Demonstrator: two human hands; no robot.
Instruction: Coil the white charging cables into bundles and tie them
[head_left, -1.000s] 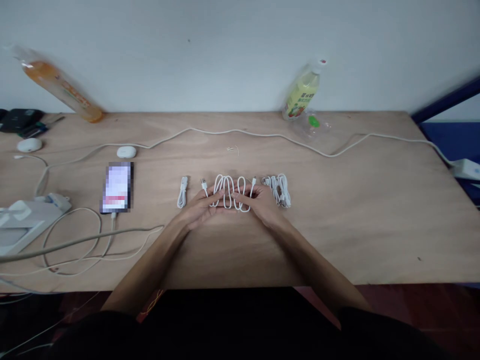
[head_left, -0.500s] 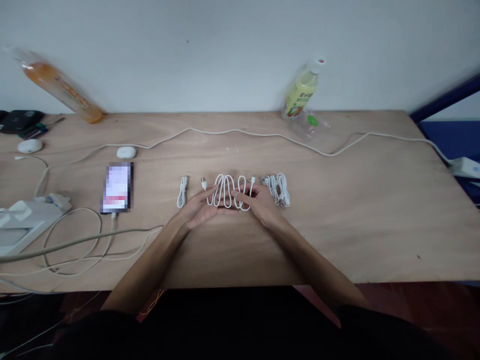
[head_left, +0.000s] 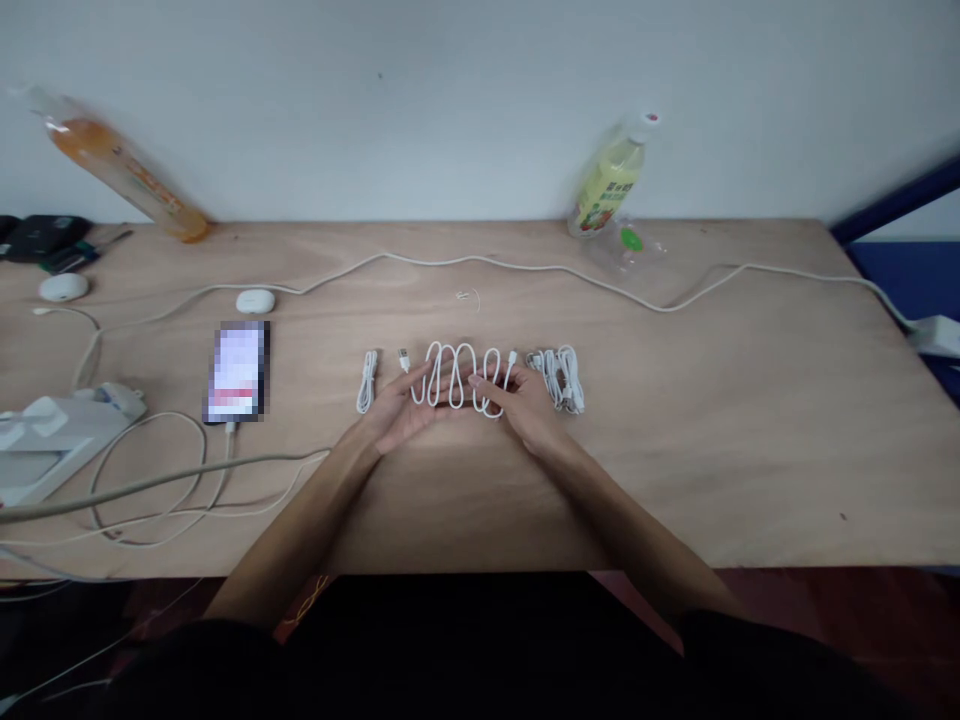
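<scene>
A white USB cable (head_left: 455, 375), laid in wavy loops, rests across both my hands above the table. My left hand (head_left: 397, 410) lies palm up under the left loops, its thumb near the USB plug (head_left: 404, 360). My right hand (head_left: 529, 405) grips the right loops between thumb and fingers, beside the cable's smaller plug (head_left: 512, 357). One bundled white cable (head_left: 367, 382) lies left of my hands. More bundled white cables (head_left: 562, 380) lie just right of my right hand.
A phone (head_left: 237, 371) with a charging cable, a white earbud case (head_left: 256, 301) and a power strip (head_left: 56, 440) are on the left. Along the wall stand an orange bottle (head_left: 124, 175) and a yellow-green bottle (head_left: 609, 190). A long white cord (head_left: 525, 268) crosses the table.
The loops have shifted and spread slightly over my left palm, and my left thumb no longer presses on them as before. The whole view has moved a little.
</scene>
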